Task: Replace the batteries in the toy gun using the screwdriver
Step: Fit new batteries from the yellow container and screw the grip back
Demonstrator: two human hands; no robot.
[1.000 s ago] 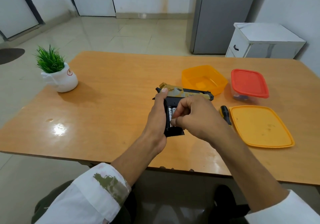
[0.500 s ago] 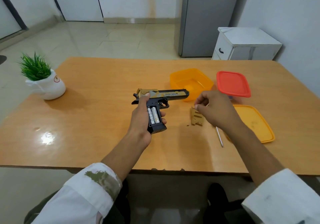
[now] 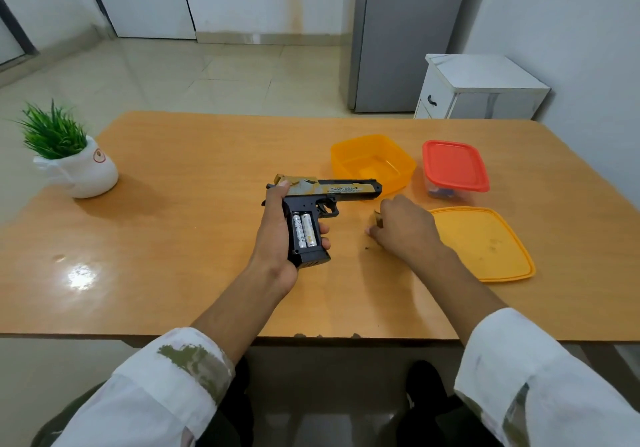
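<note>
Two hands lie over our wooden table (image 3: 173, 238). At the far left we list a white pot (image 3: 83, 173) of green grass. Near the middle, our left hand (image 3: 277, 235) is clenched round the grip of the toy gun (image 3: 322, 200), thumb up by the rear of the slide, fingertips curling round the grip's right edge. The gun is tilted with its barrel pointing right, and its grip compartment is open toward us, with two batteries (image 3: 304, 230) seated side by side inside. Just to the right, our right hand (image 3: 405, 228) rests palm down on the table, fingers curled over a small tan piece (image 3: 378, 218) that is mostly hidden; we cannot tell whether it is gripped. Behind that hand we list an open orange tub (image 3: 374, 162), beside it a clear tub with a red lid (image 3: 453, 166), and nearer us a loose orange lid (image 3: 481, 242) lying flat, touching neither tub.
</note>
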